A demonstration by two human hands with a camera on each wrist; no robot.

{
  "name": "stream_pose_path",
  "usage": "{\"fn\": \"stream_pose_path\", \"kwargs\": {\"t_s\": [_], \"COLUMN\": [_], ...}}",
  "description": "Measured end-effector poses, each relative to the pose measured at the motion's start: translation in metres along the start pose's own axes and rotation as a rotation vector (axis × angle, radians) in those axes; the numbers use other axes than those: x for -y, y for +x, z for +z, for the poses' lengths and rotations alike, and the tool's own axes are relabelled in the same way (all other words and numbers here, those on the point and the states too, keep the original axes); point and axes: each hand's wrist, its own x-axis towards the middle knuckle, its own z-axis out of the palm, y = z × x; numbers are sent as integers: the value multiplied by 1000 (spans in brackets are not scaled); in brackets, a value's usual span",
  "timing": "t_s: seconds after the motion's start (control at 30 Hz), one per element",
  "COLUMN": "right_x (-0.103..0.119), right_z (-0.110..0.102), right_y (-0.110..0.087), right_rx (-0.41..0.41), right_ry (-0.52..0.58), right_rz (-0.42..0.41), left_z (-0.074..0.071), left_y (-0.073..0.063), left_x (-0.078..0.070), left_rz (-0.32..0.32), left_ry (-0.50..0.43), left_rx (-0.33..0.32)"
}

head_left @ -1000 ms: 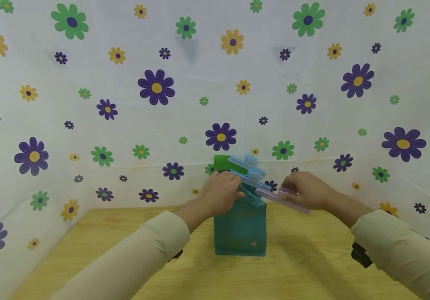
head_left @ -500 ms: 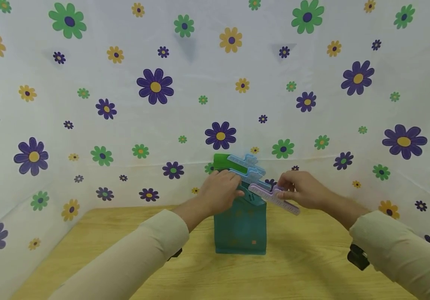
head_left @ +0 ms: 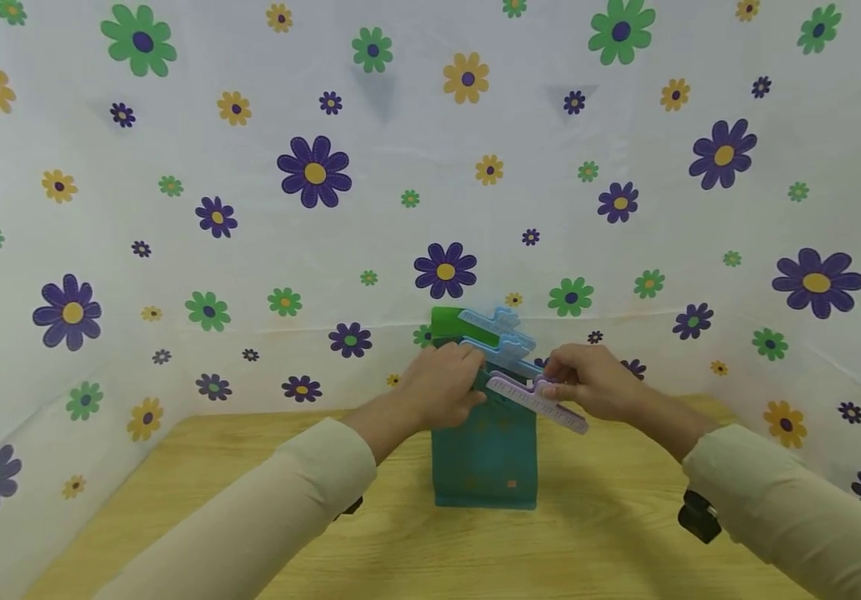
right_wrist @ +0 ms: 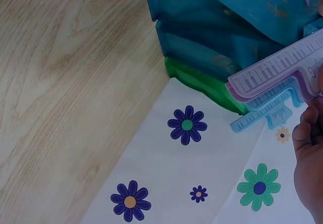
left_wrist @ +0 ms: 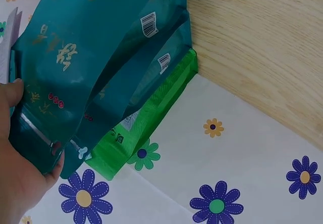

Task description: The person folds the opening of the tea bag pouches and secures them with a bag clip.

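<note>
A teal pouch stands upright on the table, its top folded over. My left hand grips the left end of that fold, thumb in front. At the right, my right hand pinches a pale purple sealing clip by its grip tabs. The clip slants across the folded top; whether its jaws enclose the fold cannot be told. Close behind stand a second teal pouch and a green pouch. Two light blue clips, a rear one and a nearer one, lie across the tops behind.
The pouches stand on a wood-grain table near its back edge. A white cloth with printed flowers hangs behind and along both sides. Black wrist cameras sit beneath the sleeves.
My right hand has brought the purple clip leftward, from beside the front pouch to across its folded top. My left hand has kept its grip on the fold.
</note>
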Motion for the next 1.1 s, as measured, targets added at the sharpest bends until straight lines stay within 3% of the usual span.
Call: {"fn": "stream_pose_path", "kwargs": {"t_s": [0.3,0.6,0.77,1.1], "right_x": [5,13,20,17], "right_z": [11,13,11,12], "right_y": [6,14,18,20], "right_rx": [-52,-93,-98,-99], "right_ry": [51,19,22,-6], "right_rz": [-54,-116,-107,-109], "left_z": [-3,-5,-6,-5], "left_y": [5,4,4,2], "left_x": [-4,-3,-2,3], "left_rz": [-16,-17,-11,2], "left_ry": [-88,-137,-162,-123], "left_rx": [13,6,-10,-30]}}
